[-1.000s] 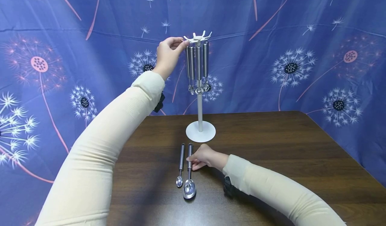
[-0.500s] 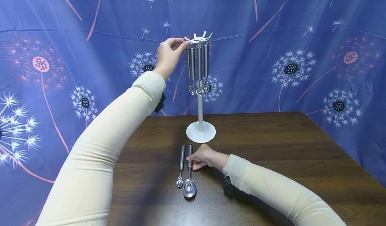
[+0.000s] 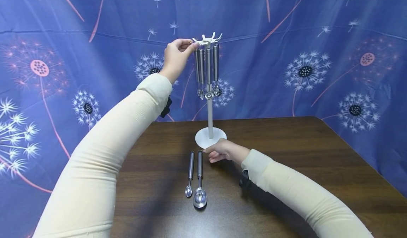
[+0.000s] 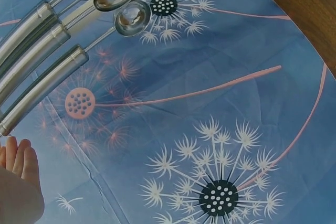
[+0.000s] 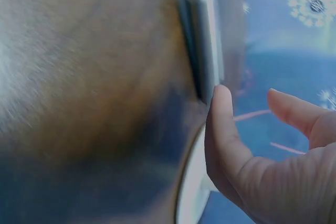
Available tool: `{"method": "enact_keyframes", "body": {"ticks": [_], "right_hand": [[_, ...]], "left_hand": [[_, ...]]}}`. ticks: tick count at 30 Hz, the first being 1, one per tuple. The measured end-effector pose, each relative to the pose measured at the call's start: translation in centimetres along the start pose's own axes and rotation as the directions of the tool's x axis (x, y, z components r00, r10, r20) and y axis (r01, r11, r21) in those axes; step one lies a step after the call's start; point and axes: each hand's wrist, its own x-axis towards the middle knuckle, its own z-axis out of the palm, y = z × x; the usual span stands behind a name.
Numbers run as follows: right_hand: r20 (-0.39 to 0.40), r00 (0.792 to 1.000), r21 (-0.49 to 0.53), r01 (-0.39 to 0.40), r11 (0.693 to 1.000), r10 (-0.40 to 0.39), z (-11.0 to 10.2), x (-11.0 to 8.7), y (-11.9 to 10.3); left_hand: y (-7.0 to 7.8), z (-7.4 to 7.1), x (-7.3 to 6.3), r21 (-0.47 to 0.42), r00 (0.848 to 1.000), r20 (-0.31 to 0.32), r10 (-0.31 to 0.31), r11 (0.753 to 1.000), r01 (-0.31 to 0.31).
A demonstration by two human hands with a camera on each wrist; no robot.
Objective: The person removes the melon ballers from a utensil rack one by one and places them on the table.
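Note:
Up at the top of a white utensil stand (image 3: 210,116), my left hand (image 3: 175,58) pinches the hooked rim (image 3: 203,41) with thumb and fingers. Several measuring spoons (image 3: 208,66) with steel handles hang from that rim, bowls down; the left wrist view shows their round bowls (image 4: 132,17) close up. My right hand (image 3: 225,150) hovers by the handle end of a large steel spoon (image 3: 200,197) lying on the table. One fingertip (image 5: 221,95) overlaps that handle end in the right wrist view, thumb and finger spread apart. Left of it lies a smaller spoon (image 3: 188,191).
The stand's round white base (image 3: 203,139) sits just behind the right hand. Both loose spoons lie side by side on the dark wooden table (image 3: 270,153), handles toward the stand. A blue dandelion-print cloth (image 3: 254,72) hangs behind the table.
My right hand has let go of the large spoon's handle and slid up to its far end, near the stand's base. The left hand stays at the rim; the spoons have barely moved.

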Motion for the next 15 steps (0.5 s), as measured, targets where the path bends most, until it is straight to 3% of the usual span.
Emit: {"method": "enact_keyframes", "body": {"ticks": [6, 15], "right_hand": [[-0.013, 0.999, 0.025, 0.047, 0.999, -0.047, -1.3, -0.6, -2.3], [-0.142, 0.984, -0.008, 0.106, 0.994, -0.106, -4.4, -2.5, -8.0]], "left_hand": [[0.1, -0.2, -0.1, 0.010, 1.000, 0.002, -0.007, 1.000, 0.007], [0.4, -0.3, 0.2, 0.036, 1.000, -0.007, 0.015, 0.999, -0.015]]}}
